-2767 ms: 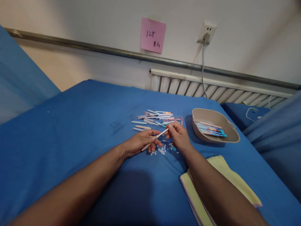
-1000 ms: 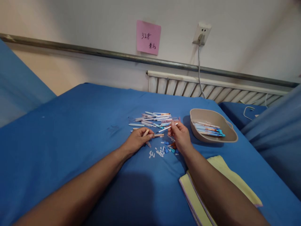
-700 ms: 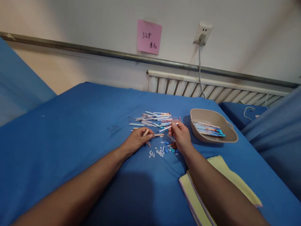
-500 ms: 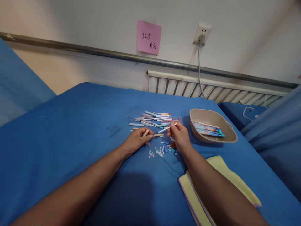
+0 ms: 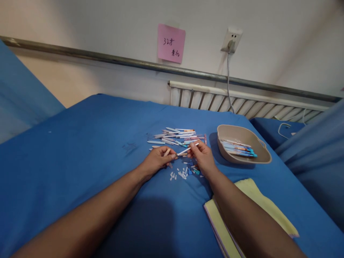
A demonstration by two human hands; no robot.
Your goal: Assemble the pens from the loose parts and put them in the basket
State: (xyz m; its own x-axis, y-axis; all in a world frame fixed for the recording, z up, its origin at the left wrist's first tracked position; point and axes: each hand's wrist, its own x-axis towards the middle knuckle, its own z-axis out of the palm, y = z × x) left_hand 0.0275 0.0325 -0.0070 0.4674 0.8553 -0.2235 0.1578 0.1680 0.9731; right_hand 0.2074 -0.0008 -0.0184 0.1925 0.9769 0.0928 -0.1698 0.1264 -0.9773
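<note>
My left hand (image 5: 156, 160) is closed on a beige pen barrel (image 5: 167, 152) at the middle of the blue-covered table. Between thumb and fingers of my right hand (image 5: 200, 154) is a thin white pen refill (image 5: 188, 148), slanting down toward my left fingertips. The refill's lower end meets my left fingertips; whether it enters anything there I cannot tell. Beyond the hands lies a pile of pen barrels and refills (image 5: 174, 135). Nearer to me are small white pieces (image 5: 182, 173) and some blue pen parts (image 5: 189, 172), partly hidden by my right hand.
A beige basket (image 5: 236, 130) holding several assembled-looking pens (image 5: 239, 148) stands to the right. A folded yellow cloth (image 5: 255, 193) lies under my right forearm. Behind the blue table cover (image 5: 80, 143) are a radiator (image 5: 204, 95), a metal rail and a plugged-in socket (image 5: 231, 39).
My right hand has moved slightly left, bringing the white refill's lower end closer to my left fingertips. My left hand stays nearly in place, still gripping the beige barrel.
</note>
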